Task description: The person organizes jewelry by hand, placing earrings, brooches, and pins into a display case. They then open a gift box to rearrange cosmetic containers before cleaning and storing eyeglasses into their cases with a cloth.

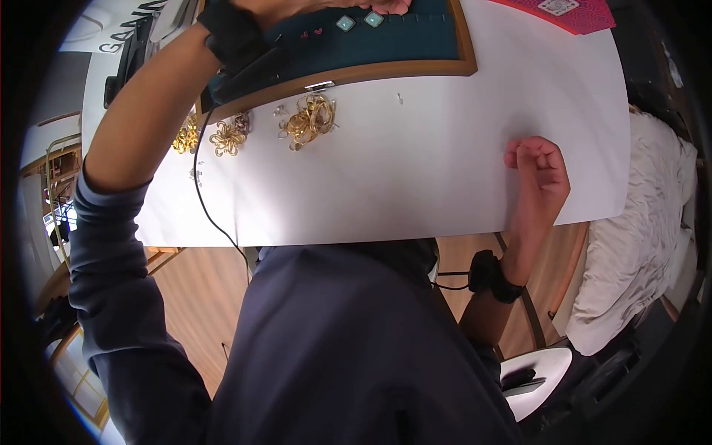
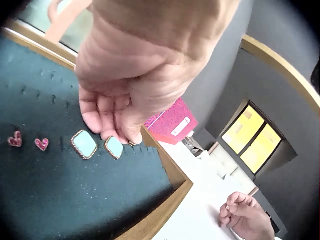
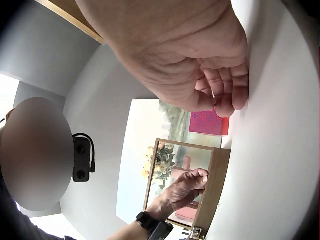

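My left hand (image 2: 135, 75) reaches over the dark teal lining (image 2: 100, 200) of a wooden-framed jewelry box (image 1: 466, 55). Its thumb and fingertips pinch a small gold-toned earring (image 2: 132, 144) at the lining, mostly hidden by the fingers. Beside it sit two turquoise diamond-shaped earrings (image 2: 84, 144) with beaded edges, then two pink heart earrings (image 2: 42, 144). Over the right side of the white table my right hand (image 1: 544, 169) has its fingers curled in, thumb against the forefinger. A tiny speck (image 2: 227, 206) shows at those fingertips; what it is cannot be made out.
Below the box's front edge lie piles of gold jewelry (image 1: 310, 122) and a gold flower-shaped piece (image 1: 228, 139). A tiny piece (image 1: 400, 98) lies apart on the table (image 1: 415, 185). A black cable (image 1: 199, 185) crosses the left side. A pink box (image 1: 575, 15) stands at the back right.
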Action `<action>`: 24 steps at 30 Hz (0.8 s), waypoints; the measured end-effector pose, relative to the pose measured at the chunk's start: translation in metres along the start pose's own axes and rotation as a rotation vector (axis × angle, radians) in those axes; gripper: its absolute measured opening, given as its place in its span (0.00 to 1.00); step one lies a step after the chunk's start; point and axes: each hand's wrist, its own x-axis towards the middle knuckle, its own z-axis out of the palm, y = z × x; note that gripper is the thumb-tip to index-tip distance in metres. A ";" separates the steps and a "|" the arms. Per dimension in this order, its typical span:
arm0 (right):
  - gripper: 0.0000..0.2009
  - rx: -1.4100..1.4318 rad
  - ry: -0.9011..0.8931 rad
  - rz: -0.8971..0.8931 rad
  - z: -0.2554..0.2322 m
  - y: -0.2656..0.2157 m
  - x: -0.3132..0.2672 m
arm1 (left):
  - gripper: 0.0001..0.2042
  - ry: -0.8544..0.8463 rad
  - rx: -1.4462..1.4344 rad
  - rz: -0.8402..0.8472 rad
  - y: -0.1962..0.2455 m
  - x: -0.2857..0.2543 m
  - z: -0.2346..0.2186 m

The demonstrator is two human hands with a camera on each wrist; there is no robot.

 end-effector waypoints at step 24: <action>0.03 0.014 0.004 -0.010 0.002 0.000 -0.001 | 0.06 -0.049 0.026 -0.147 0.017 0.003 -0.003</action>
